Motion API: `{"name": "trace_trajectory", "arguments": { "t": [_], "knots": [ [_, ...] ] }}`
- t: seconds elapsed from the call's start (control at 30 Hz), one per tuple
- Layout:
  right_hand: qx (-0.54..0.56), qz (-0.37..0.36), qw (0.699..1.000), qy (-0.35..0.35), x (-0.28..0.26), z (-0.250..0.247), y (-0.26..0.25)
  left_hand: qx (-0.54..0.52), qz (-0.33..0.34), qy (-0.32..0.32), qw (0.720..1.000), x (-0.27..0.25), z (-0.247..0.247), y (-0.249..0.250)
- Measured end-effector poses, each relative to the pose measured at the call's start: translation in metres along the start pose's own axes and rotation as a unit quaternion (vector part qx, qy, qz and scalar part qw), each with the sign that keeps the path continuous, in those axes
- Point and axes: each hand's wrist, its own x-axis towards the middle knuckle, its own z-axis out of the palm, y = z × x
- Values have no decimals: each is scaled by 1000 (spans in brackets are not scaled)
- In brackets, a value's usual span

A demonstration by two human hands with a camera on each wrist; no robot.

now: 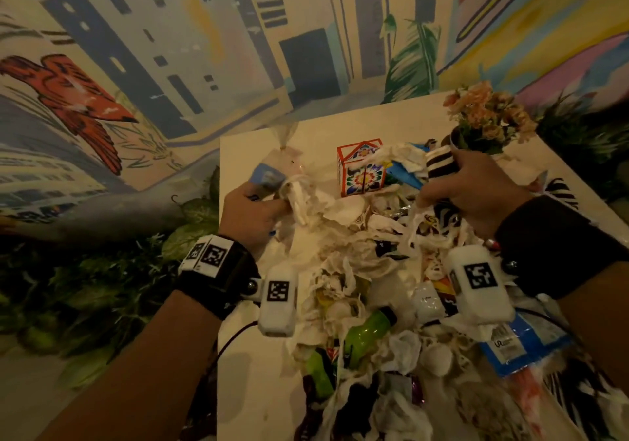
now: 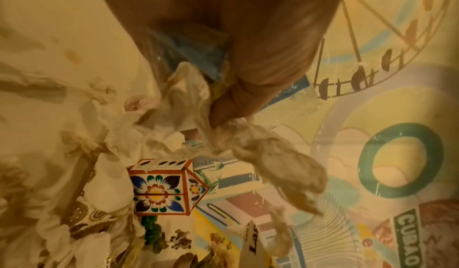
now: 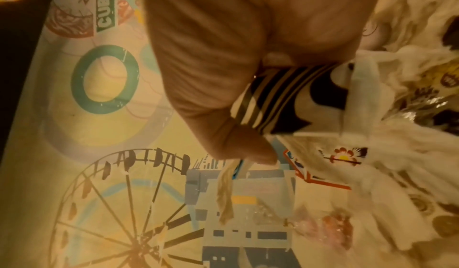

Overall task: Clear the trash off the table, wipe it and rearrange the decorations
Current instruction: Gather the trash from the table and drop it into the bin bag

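The trash covers most of the white table (image 1: 258, 355) — crumpled tissues (image 1: 340, 260), wrappers, a green bottle (image 1: 367, 330) and a blue packet (image 1: 524, 345) lie heaped from the near edge up to the painted box (image 1: 360, 171) and the flower pot (image 1: 486, 124) at the far side.

The left hand (image 1: 252, 216) is closed round a wad of tissue and a clear plastic bag with a blue label (image 1: 269, 175); in the left wrist view the thumb (image 2: 238, 103) pinches the tissue wad (image 2: 273, 158) against the bag. The right hand (image 1: 466, 199) is curled round a black-and-white striped cup (image 1: 440, 163), with thin plastic strips trailing under the fingers.

Most of this will probably handle as very light and soft: tissue compresses to nothing and sheds scraps, so it is best scooped in bunches from underneath rather than plucked from the top. The plastic bag looks slick and floppy — gripping it at the gathered neck would likely hold better than at the body. The striped cup looks like thin paper that could crush if squeezed; a loose wrap round the wall suits it. The green bottle is the stiffest piece and may roll, so it wants a firm hold round the middle. The painted box and flower pot are decorations and seem more fragile; lift those by the base.
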Motion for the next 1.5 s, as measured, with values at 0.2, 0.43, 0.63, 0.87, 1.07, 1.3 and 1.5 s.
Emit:
{"name": "trace_trajectory", "arguments": {
  "t": [0.2,0.43,0.63,0.87,1.07,1.3,1.5],
  "knots": [
    [17,-39,999,10,0,24,-25,-56,-31,21,998,-5,-44,5],
    [28,-88,995,-23,-3,68,-62,-61,-30,5,998,-11,-105,12],
    [58,-116,991,-5,-15,115,-93,-36,0,-9,999,-3,-164,12],
    [85,-108,990,-15,-39,219,-101,-31,-11,-10,999,-15,-245,6],
    [110,-41,993,-24,-50,310,-69,24,-72,8,997,-24,-311,-45],
    [154,87,982,-59,-52,399,-10,83,-197,47,976,-30,-364,-139],
    [184,197,961,-63,-45,462,67,63,-306,86,946,-45,-374,-234]
  ]
}}
